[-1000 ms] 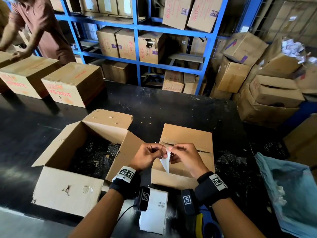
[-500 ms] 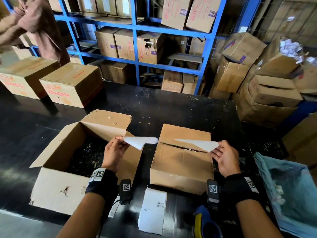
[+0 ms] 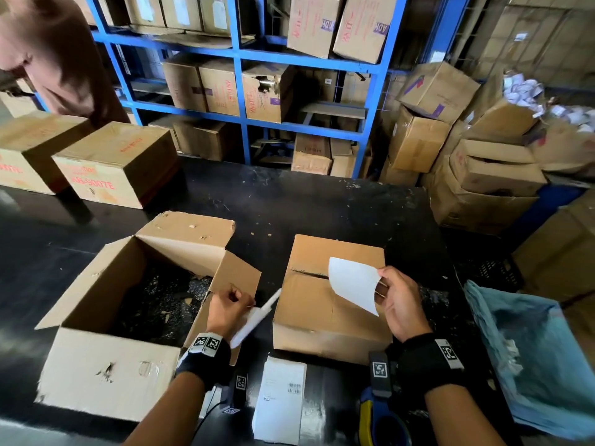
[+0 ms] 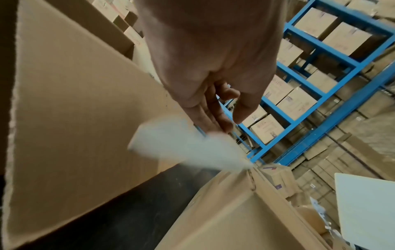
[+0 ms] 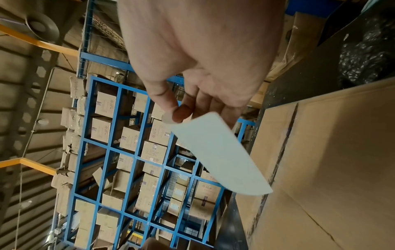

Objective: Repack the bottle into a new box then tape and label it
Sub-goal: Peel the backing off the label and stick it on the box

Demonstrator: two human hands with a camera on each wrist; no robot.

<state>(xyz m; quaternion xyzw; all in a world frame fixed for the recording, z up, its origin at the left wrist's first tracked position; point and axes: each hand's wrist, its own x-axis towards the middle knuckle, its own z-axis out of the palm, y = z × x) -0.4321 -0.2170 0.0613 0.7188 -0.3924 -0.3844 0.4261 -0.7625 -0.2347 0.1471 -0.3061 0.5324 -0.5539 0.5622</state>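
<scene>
The label point(image 3: 354, 284), pinched at its edge by the right hand point(image 3: 401, 304) over the closed box point(image 3: 325, 304), could curl and stick to itself or land crooked. The left hand point(image 3: 230, 309) pinches the peeled backing strip point(image 3: 254, 320) beside the open box point(image 3: 128, 300); the bottle is not visible.

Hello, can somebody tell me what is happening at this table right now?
A person is labelling a repacked carton. The right hand pinches a white label sheet above the closed box, and the left hand holds a second white sheet, probably the backing. Nothing is stuck on the box yet. The old open box stands beside it on the black table.
</scene>
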